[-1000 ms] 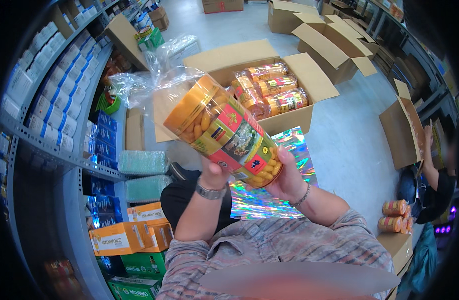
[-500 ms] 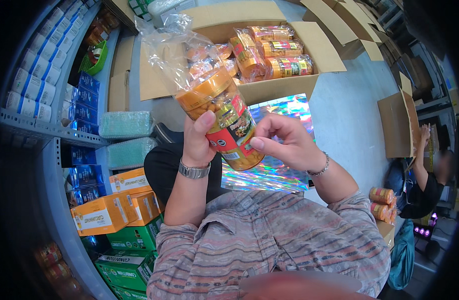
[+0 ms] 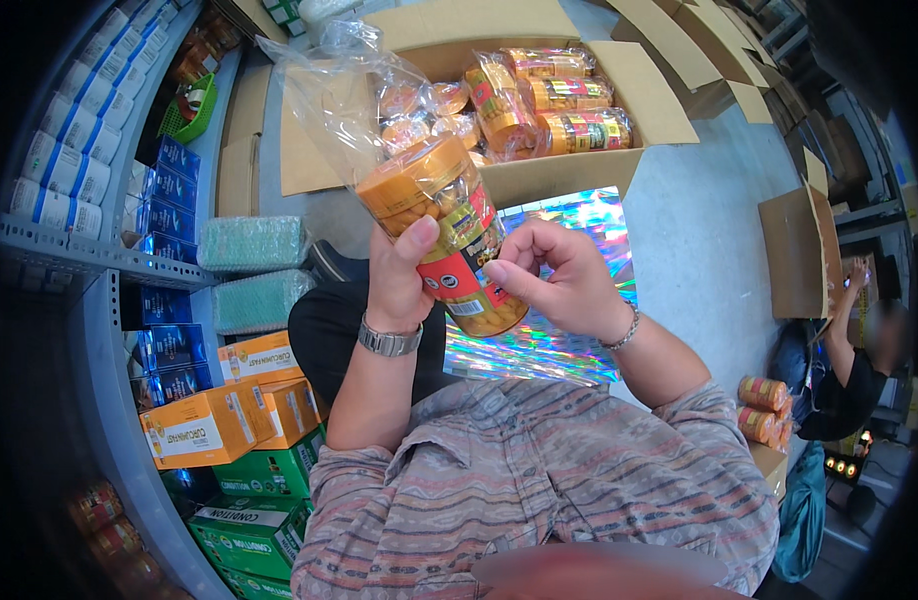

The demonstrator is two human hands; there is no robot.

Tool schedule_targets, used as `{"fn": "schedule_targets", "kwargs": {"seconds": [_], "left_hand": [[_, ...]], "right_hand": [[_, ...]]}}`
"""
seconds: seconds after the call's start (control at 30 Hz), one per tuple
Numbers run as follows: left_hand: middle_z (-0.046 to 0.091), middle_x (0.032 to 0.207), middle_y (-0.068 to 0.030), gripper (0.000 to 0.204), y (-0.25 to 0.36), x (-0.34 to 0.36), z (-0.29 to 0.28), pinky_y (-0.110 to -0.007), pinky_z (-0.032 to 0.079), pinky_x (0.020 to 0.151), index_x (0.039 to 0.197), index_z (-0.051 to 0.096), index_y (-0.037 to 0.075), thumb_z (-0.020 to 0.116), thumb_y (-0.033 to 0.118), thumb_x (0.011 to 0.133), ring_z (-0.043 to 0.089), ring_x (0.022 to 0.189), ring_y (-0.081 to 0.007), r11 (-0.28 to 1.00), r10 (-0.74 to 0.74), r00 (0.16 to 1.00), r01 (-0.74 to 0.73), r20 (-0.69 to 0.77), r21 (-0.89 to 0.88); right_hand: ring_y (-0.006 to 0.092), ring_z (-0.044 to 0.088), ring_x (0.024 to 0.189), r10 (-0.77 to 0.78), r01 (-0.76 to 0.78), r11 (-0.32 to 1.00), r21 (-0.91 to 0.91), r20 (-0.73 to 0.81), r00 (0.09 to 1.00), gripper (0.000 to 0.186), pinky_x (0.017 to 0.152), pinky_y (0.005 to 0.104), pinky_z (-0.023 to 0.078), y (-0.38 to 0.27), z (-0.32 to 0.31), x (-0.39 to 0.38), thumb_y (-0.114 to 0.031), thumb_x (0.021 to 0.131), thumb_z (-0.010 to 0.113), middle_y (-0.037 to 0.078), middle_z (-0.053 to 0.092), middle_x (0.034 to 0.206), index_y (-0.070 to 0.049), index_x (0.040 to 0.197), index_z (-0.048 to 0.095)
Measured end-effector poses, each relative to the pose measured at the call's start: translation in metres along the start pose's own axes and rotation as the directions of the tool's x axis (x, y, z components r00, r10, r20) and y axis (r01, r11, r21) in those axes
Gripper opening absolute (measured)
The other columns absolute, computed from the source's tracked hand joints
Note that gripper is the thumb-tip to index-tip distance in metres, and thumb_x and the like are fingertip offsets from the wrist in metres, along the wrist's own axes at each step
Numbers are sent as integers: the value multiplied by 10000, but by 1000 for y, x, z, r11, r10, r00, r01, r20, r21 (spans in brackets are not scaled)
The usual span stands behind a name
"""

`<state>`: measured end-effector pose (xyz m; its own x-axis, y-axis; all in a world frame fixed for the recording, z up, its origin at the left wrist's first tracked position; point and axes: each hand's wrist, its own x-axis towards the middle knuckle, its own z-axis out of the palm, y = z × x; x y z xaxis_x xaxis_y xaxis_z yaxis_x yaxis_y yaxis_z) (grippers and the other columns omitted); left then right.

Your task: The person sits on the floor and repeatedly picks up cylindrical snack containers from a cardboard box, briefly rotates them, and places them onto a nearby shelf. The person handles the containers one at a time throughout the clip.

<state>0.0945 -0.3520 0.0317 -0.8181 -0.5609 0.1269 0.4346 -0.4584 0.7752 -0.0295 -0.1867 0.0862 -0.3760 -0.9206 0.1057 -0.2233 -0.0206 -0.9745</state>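
My left hand (image 3: 399, 275) is wrapped round a clear jar (image 3: 469, 245) with an orange lid and a red, yellow and black label. Orange-brown pieces show through its wall. The jar tilts, its lid toward the upper left. A loose clear plastic bag (image 3: 331, 100) covers it and sticks out past the lid. My right hand (image 3: 564, 275) is closed in a pinch at the label, thumb tip against the jar's side. Whatever lies between thumb and forefinger, if anything, is too small to make out. Below the hands lies a shiny holographic sheet (image 3: 564, 345).
Ahead, an open carton (image 3: 569, 172) holds several bagged jars. Shelving (image 3: 64, 248) at left carries white rolls and blue boxes; orange boxes (image 3: 214, 425), green boxes (image 3: 244, 535) and bubble-wrapped packs (image 3: 254, 245) stand beside it. At right, a person (image 3: 849, 370) sits near stacked jars (image 3: 764, 410).
My right thumb has slid left and up along the label. The jar has turned slightly in my left hand. At right, the other person's raised hands have shifted a little.
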Motion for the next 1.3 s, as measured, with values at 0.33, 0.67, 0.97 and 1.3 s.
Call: {"fn": "schedule_targets", "kwargs": {"seconds": [0.33, 0.67, 0.97, 1.3], "left_hand": [[612, 1386, -157, 802, 13, -12, 1, -439, 576, 993, 1498, 407, 3, 730, 453, 918, 662, 1207, -268, 950, -61, 995, 81, 76, -302], [584, 1431, -129, 939, 1, -14, 24, -430, 499, 1081, 1491, 423, 21, 938, 242, 737, 594, 1294, -245, 963, 76, 961, -140, 267, 230], [354, 1633, -95, 986, 7, -44, 18, -430, 285, 1249, 1576, 357, 112, 843, 514, 819, 341, 1505, -244, 331, 175, 859, -512, 481, 793], [597, 1402, -122, 1012, 113, -53, 33, -416, 434, 1143, 1406, 526, 74, 968, 493, 597, 568, 1321, -270, 254, 375, 900, -328, 220, 910]], "right_hand": [[87, 637, 749, 266, -250, 934, 255, -27, 964, 428, 635, 245, 517, 29, -35, -2, -388, 1024, 625, 28, 662, 994, -54, 1285, 564], [334, 444, 1447, 69, -369, 378, 849, 372, 926, 1199, 1092, 562, 475, 36, 8, -37, -956, 821, 335, 180, 372, 1617, -92, 1639, 199], [314, 440, 1454, 180, -333, 450, 828, 282, 943, 892, 1135, 534, 428, 40, 13, -34, -778, 987, 344, 106, 435, 1602, -153, 1621, 296], [393, 619, 1243, 23, -375, 703, 604, 508, 861, 926, 984, 489, 562, 16, 30, -17, -800, 981, 293, 152, 508, 1521, -156, 1640, 207]]}}
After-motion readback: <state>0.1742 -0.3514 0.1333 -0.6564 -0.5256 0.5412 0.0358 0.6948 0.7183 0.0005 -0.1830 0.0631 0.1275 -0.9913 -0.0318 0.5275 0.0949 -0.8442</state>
